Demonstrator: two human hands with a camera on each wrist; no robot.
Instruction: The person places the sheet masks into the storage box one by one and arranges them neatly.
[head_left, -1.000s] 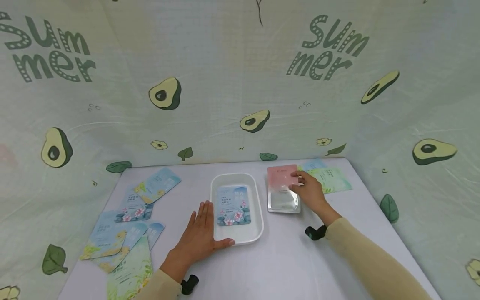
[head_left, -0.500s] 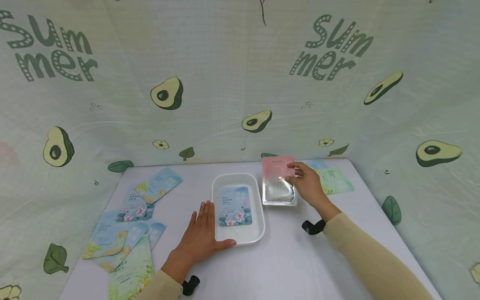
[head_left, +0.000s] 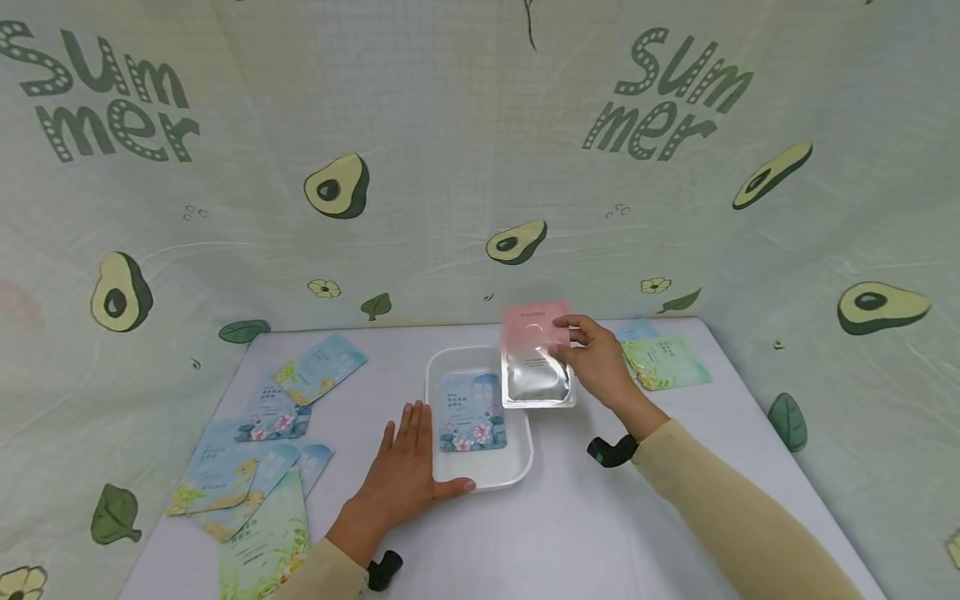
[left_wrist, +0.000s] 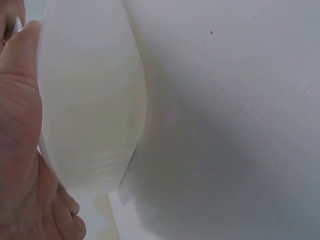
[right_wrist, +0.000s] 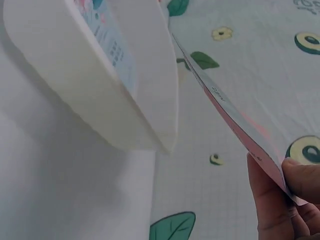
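Partly hiding the tray [head_left: 480, 475], right hand [head_left: 600, 367] pinches the pink sachet [head_left: 536, 358]; left hand [head_left: 401, 475] lies flat.

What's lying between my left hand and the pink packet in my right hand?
The white tray with a blue floral packet lying flat inside it. The head view shows the left hand against its left side and the pink packet over its far right corner.

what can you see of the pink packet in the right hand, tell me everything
The pink packet is a flat, glossy sachet, pink on its upper half fading to silver foil below, with small print near the top. The right hand pinches its right edge, holding it above the table, its lower left corner over the white tray. Nothing else touches it.
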